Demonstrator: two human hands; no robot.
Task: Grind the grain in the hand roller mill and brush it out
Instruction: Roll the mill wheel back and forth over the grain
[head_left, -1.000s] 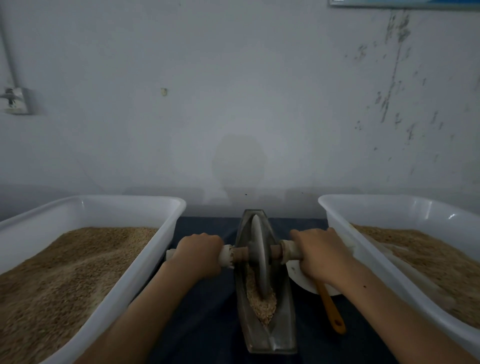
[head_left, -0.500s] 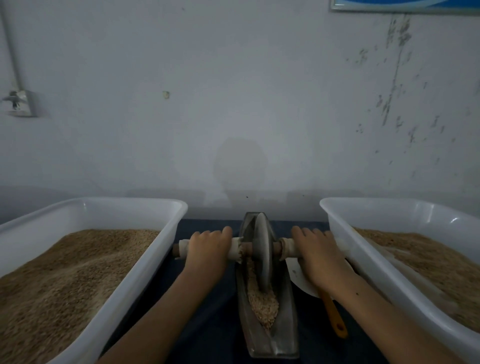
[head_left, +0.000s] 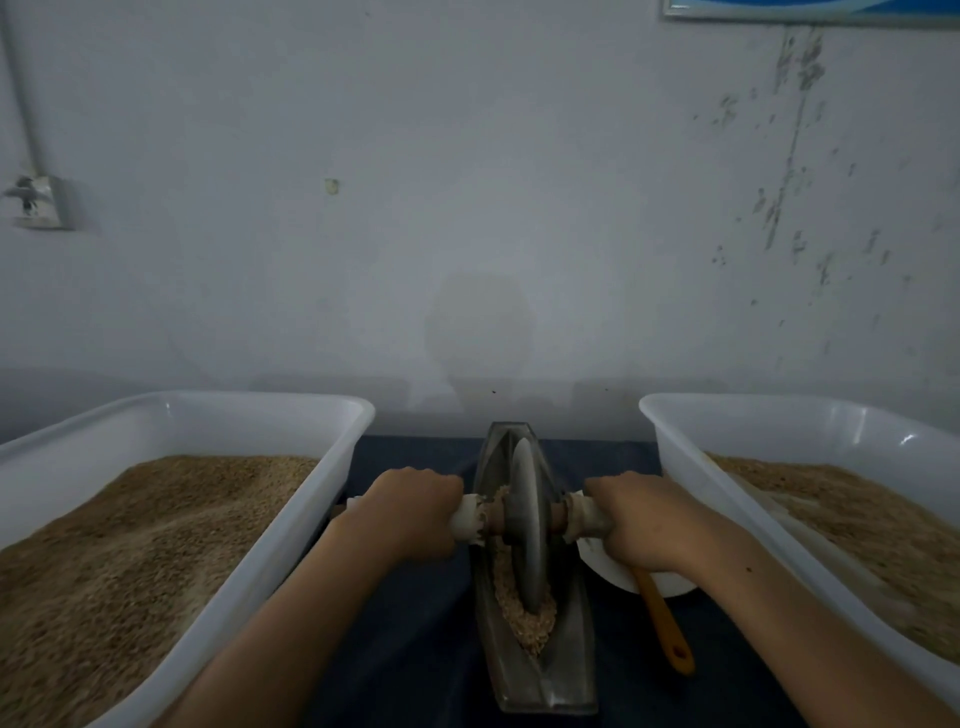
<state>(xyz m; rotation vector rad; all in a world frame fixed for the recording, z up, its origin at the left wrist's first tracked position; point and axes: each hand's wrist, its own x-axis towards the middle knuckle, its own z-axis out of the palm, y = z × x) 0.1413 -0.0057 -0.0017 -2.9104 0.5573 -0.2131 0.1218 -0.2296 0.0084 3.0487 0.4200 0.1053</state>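
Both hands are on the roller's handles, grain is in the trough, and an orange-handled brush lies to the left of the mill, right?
Not quite. The head view shows the orange-handled brush lying to the right of the mill, beside the right hand. The left hand grips its handle too, and grain is in the trough.

Right hand hides the brush head; both tubs run off the frame edges
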